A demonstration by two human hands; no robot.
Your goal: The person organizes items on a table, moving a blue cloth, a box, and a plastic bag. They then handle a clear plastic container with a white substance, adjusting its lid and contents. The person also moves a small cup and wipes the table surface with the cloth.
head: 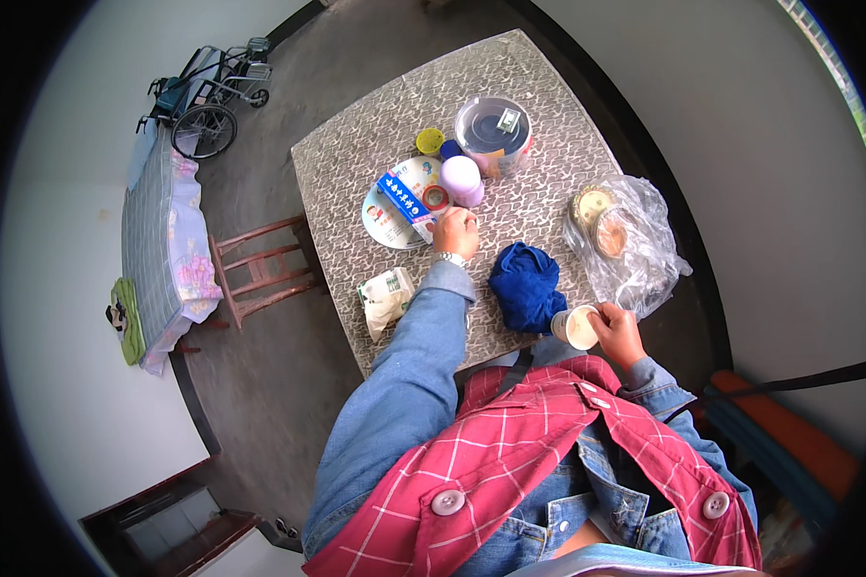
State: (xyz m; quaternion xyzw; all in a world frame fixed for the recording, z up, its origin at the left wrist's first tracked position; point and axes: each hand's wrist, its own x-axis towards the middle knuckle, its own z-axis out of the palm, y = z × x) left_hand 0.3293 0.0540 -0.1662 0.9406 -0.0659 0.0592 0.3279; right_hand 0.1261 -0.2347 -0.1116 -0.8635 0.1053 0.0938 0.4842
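Note:
My right hand [619, 333] grips a white paper cup [561, 328] by its rim, at the table's near edge. The cup is tilted so that its pale inside shows. My left hand [456, 234] is over the table with its fingers curled; whether anything is in them is hidden. Beside it lies a long blue-and-white box [403, 196] on a round printed hand fan [379, 225]. A red-rimmed roll of tape [435, 197] and a lilac bottle with a white cap [461, 179] are just beyond that hand. Between my hands is a crumpled dark blue cloth [525, 283].
A patterned table [375, 130] holds a lidded clear tub [492, 133], a yellow-lidded jar [430, 141], a tissue pack [386, 299] and a plastic bag with round containers [639, 245]. Left are a wooden chair [263, 270], a bed [162, 252] and a wheelchair [206, 108].

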